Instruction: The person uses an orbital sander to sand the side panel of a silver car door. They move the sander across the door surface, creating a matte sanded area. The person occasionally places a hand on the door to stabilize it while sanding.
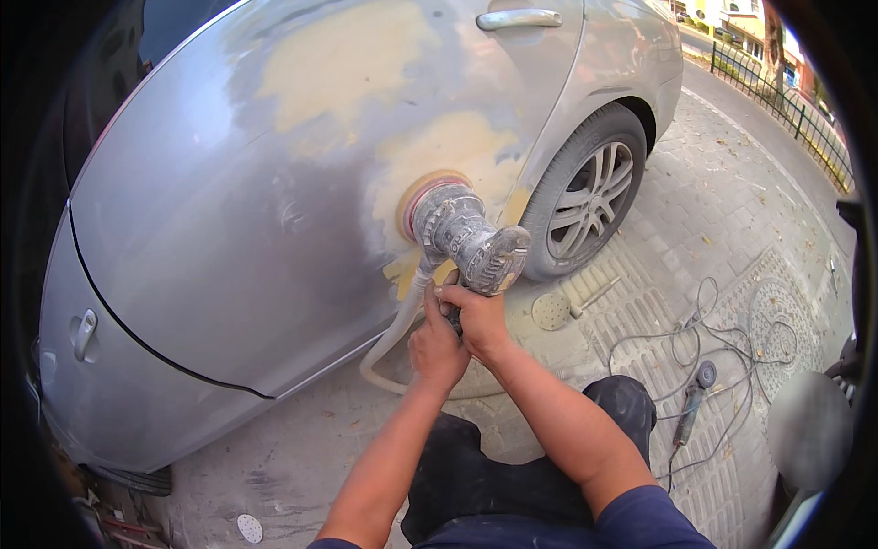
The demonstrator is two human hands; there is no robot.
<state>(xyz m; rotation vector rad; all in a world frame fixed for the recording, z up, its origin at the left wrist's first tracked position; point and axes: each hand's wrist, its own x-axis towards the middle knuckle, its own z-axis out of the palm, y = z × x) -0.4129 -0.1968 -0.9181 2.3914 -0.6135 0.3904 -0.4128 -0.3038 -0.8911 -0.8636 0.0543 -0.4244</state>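
A dusty grey orbital sander (462, 229) with a reddish-edged round pad rests its pad against the silver car door (302, 229). Pale yellow filler (457, 146) covers part of the door around the pad. My right hand (480, 322) is closed around the sander's dark handle, just below its body. Close against it, my left hand (437, 350) is wrapped round the lower part of the same handle; some of its fingers are hidden. A pale dust hose (402, 320) drops from the sander past my left hand and curves along the ground.
The rear wheel (590, 201) stands right of the sander. On the paving lie a perforated sanding disc (551, 311), a small power tool (695, 403) and a tangled black cable (704, 325). Another disc (250, 528) lies at lower left. A metal fence (786, 110) runs far right.
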